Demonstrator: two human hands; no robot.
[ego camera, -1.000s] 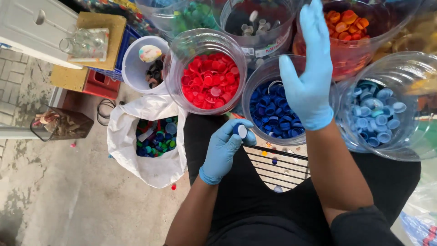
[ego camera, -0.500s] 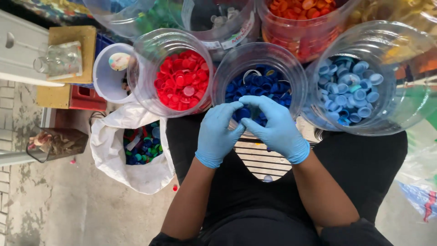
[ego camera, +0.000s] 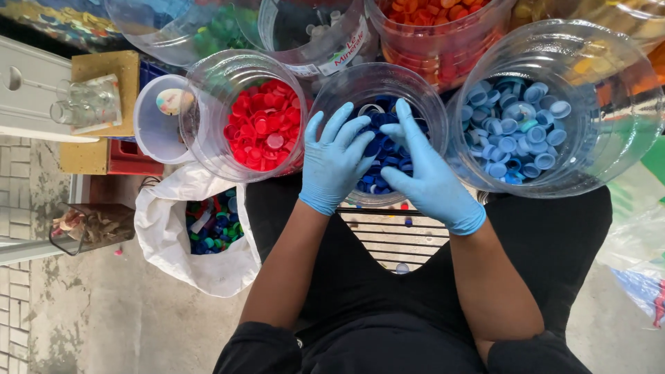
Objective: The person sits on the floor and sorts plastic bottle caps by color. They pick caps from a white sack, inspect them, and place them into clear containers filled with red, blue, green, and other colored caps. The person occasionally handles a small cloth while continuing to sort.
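Both my hands wear light blue gloves and hover over the clear jar (ego camera: 325, 90) of dark blue bottle caps (ego camera: 377, 159) in front of me. My left hand (ego camera: 336, 163) has its fingers spread over the jar's near left rim. My right hand (ego camera: 426, 176) lies across the jar's near right side, fingers pointing left into the opening; whether a cap sits under its fingers is hidden. A jar of red caps (ego camera: 260, 125) stands to the left, a jar of light blue caps (ego camera: 516, 131) to the right.
A white bag (ego camera: 170, 239) of mixed caps sits on the floor at my left knee. A small white tub (ego camera: 152, 128), a jar of orange caps (ego camera: 443, 28), more clear jars at the back and a slatted crate (ego camera: 388, 239) between my knees surround me.
My right hand came down from the far jars to the dark blue jar. My left hand rose from my lap to the same jar; both now reach farther over its opening.
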